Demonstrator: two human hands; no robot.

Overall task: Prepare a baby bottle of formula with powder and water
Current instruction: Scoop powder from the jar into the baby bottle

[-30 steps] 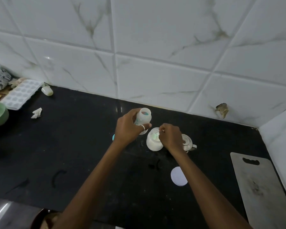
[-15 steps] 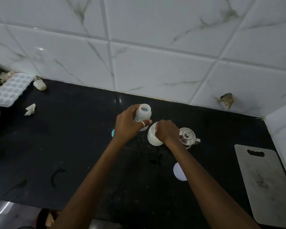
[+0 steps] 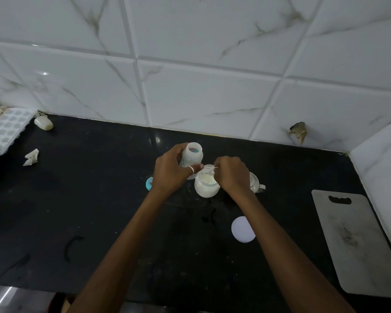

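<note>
My left hand grips an open, clear baby bottle with teal markings, tilted a little toward the wall above the black counter. Just right of it stands a white jar of formula powder, lid off. My right hand hovers over the jar's mouth and pinches a small white scoop at the rim. A steel kettle sits behind my right hand, mostly hidden. The jar's white lid lies flat on the counter near my right forearm. A teal bottle cap peeks out left of my left wrist.
A grey cutting board lies at the right edge. At far left are a white ice tray, a small pale object and a crumpled scrap. Tiled walls close the back and right corner.
My right hand dipped into the powder jar and has come back up to the rim with the scoop. The left hand keeps holding the bottle in place.
</note>
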